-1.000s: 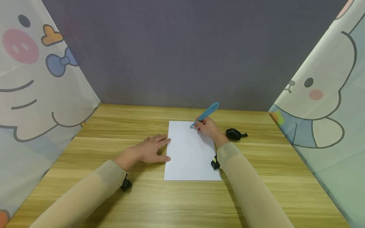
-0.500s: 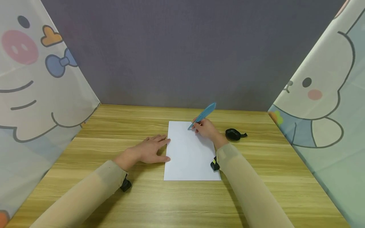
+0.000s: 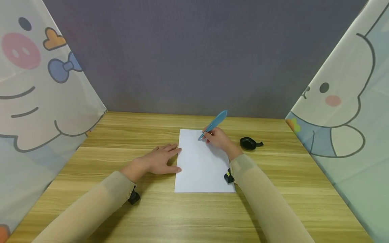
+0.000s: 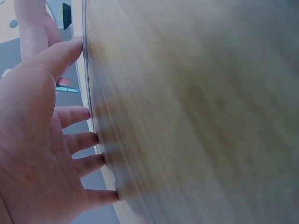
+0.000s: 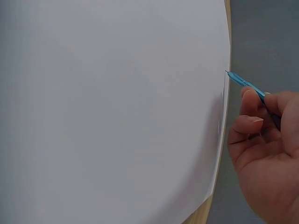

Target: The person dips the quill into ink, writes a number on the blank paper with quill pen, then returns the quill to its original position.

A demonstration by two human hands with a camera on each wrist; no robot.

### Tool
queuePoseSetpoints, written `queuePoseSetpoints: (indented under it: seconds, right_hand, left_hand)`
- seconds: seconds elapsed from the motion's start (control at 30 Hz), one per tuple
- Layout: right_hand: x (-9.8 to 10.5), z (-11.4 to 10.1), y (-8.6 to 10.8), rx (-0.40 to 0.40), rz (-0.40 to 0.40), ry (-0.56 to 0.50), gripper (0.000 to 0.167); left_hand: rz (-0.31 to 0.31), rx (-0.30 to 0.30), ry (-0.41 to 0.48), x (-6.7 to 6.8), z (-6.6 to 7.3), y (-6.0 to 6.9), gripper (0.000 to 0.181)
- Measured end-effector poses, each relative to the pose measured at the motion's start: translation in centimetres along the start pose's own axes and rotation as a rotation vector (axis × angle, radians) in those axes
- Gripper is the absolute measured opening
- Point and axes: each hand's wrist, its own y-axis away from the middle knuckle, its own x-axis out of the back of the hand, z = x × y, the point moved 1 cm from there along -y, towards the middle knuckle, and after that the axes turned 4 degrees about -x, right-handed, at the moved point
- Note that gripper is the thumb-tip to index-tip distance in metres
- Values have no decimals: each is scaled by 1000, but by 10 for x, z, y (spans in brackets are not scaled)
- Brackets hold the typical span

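Note:
A white sheet of paper (image 3: 200, 168) lies on the wooden table, and no clear mark shows on it in the head view. My right hand (image 3: 219, 139) pinches a blue feather-shaped pen (image 3: 218, 119) over the sheet's upper part, its tip at the paper. In the right wrist view the pen (image 5: 240, 80) slants out from the curled fingers of my right hand (image 5: 268, 154). My left hand (image 3: 159, 160) rests flat with spread fingers, thumb and index fingertip on the sheet's left edge. The left wrist view shows the left hand (image 4: 42, 135) with its fingers straight.
A black round object with a short strap (image 3: 248, 143) lies right of the sheet. The wooden table (image 3: 152, 216) is bounded by a dark grey panel (image 3: 194, 60) behind and cartoon-printed cloths on both sides. Each wrist carries a small black device.
My right hand and the pen have moved a little left and toward the near side over the paper. The left hand has stayed in place.

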Motion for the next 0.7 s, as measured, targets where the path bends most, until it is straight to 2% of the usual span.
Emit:
queuePoseSetpoints:
  seconds: [0.7]
  right_hand:
    - [-4, -5, 6, -45, -37, 12, 25]
  left_hand:
    - [10, 8, -1, -1, 0, 0, 94]
